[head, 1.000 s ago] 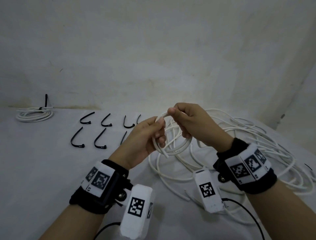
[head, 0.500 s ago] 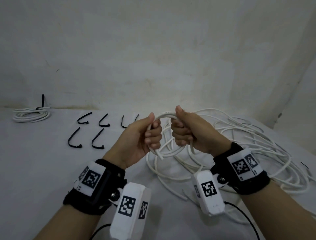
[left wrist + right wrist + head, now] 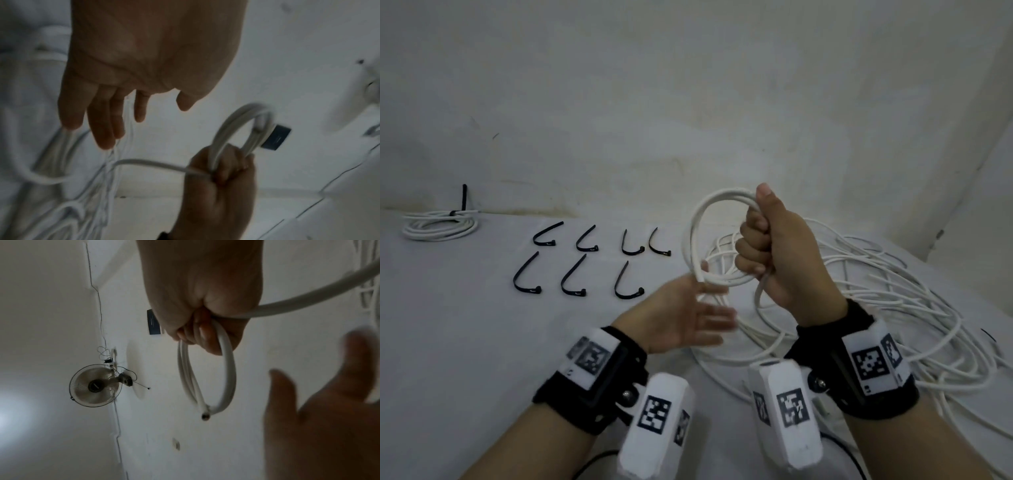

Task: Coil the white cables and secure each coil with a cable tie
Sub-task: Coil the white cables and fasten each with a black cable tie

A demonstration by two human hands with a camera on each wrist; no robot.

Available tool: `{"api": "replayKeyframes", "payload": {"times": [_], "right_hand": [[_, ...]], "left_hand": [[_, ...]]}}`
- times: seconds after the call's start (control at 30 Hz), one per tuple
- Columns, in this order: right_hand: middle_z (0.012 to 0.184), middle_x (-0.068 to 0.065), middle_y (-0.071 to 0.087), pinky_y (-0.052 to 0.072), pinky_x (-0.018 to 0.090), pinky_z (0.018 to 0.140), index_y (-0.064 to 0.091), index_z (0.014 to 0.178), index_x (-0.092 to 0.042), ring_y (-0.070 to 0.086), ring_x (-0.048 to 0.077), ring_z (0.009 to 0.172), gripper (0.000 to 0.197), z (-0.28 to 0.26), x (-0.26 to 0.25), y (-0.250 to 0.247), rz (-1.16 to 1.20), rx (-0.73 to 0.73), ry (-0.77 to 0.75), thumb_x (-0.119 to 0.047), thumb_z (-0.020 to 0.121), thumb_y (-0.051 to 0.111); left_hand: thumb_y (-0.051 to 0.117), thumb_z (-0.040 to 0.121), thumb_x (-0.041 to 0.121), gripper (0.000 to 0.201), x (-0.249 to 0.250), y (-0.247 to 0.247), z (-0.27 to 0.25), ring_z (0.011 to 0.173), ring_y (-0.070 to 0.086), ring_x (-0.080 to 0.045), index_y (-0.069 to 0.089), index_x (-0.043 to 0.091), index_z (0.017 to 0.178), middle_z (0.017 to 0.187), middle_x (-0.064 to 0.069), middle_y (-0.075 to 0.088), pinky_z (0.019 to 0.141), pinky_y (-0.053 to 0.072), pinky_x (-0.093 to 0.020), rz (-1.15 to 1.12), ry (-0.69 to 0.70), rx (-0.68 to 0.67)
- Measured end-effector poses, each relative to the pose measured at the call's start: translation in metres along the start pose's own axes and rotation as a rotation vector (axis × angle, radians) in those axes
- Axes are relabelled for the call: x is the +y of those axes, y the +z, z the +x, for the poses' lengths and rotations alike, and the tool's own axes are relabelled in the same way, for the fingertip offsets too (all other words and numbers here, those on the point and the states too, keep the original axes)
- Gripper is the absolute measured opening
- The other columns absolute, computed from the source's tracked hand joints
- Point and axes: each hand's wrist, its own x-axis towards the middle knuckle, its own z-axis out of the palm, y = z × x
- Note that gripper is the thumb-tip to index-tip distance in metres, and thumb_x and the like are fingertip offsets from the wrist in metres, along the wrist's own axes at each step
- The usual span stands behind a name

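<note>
My right hand (image 3: 763, 240) grips a small coil of white cable (image 3: 697, 236) upright in its fist, thumb on top; the same coil (image 3: 207, 378) and its cut end show in the right wrist view. The cable's loose length runs down from the fist into a tangled pile of white cable (image 3: 887, 301) on the table. My left hand (image 3: 702, 318) hangs open and blurred just below the coil, fingers spread and holding nothing; in the left wrist view the left hand (image 3: 115, 120) has its fingers straight above the pile.
Several black cable ties (image 3: 582, 263) lie in two rows on the white table (image 3: 448, 325), left of the hands. A finished coil with a black tie (image 3: 440, 224) lies at the far left by the wall. A wall fan (image 3: 96, 385) shows in the right wrist view.
My left hand has let go of the coil and dropped below it with fingers spread. My right hand has raised the coil and holds it alone.
</note>
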Motion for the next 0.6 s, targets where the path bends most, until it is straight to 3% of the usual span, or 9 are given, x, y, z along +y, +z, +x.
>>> {"api": "replayKeyframes", "payload": {"times": [0.07, 0.17, 0.27, 0.33, 0.47, 0.6], "right_hand": [[0.045, -0.008, 0.016, 0.017, 0.016, 0.035, 0.031, 0.061, -0.018, 0.014, 0.006, 0.035, 0.045, -0.005, 0.007, 0.008, 0.046, 0.041, 0.004, -0.039, 0.1, 0.04], [0.046, -0.007, 0.015, 0.016, 0.017, 0.035, 0.03, 0.061, -0.018, 0.013, 0.007, 0.035, 0.045, -0.01, 0.021, 0.017, 0.106, 0.107, 0.028, -0.039, 0.099, 0.042], [0.047, -0.006, 0.015, 0.016, 0.017, 0.035, 0.03, 0.061, -0.019, 0.013, 0.007, 0.035, 0.044, -0.013, 0.03, 0.019, 0.165, 0.144, 0.018, -0.038, 0.099, 0.043], [0.045, -0.007, 0.016, 0.017, 0.016, 0.035, 0.03, 0.06, -0.018, 0.014, 0.007, 0.034, 0.046, -0.012, 0.032, 0.016, 0.203, 0.184, -0.002, -0.038, 0.099, 0.042], [0.043, -0.007, 0.018, 0.02, 0.016, 0.034, 0.03, 0.061, -0.017, 0.015, 0.007, 0.033, 0.046, -0.012, 0.028, 0.002, 0.239, 0.302, -0.095, -0.037, 0.101, 0.039], [0.044, -0.007, 0.019, 0.022, 0.017, 0.034, 0.032, 0.061, -0.018, 0.017, 0.007, 0.033, 0.046, -0.012, 0.028, -0.008, 0.246, 0.41, -0.136, -0.037, 0.102, 0.039]], "left_hand": [[0.044, 0.093, 0.042, 0.044, -0.013, 0.009, 0.008, 0.079, 0.07, -0.024, 0.048, 0.007, 0.119, 0.093, -0.016, 0.069, 0.073, 0.056, -0.033, -0.026, -0.094, -0.066], [0.039, 0.098, 0.03, 0.033, -0.019, 0.02, 0.012, 0.066, 0.07, -0.018, 0.057, 0.003, 0.1, 0.084, -0.014, 0.069, 0.065, 0.059, -0.028, -0.131, -0.081, -0.114], [0.043, 0.096, 0.008, 0.018, -0.019, 0.018, 0.012, 0.058, 0.067, -0.011, 0.059, 0.005, 0.088, 0.072, -0.007, 0.068, 0.06, 0.058, -0.023, -0.174, 0.026, -0.017], [0.049, 0.092, 0.004, 0.013, -0.014, 0.011, 0.011, 0.057, 0.066, -0.008, 0.06, 0.007, 0.085, 0.066, -0.002, 0.068, 0.059, 0.056, -0.02, -0.156, 0.101, 0.051], [0.052, 0.092, 0.002, 0.014, 0.0, 0.005, 0.007, 0.058, 0.064, -0.002, 0.064, 0.007, 0.098, 0.072, -0.001, 0.067, 0.055, 0.053, -0.014, -0.024, 0.186, 0.155], [0.052, 0.091, -0.003, 0.02, 0.004, 0.009, -0.001, 0.069, 0.065, -0.008, 0.066, 0.012, 0.096, 0.08, -0.006, 0.067, 0.06, 0.054, -0.017, 0.095, 0.354, 0.211]]}}
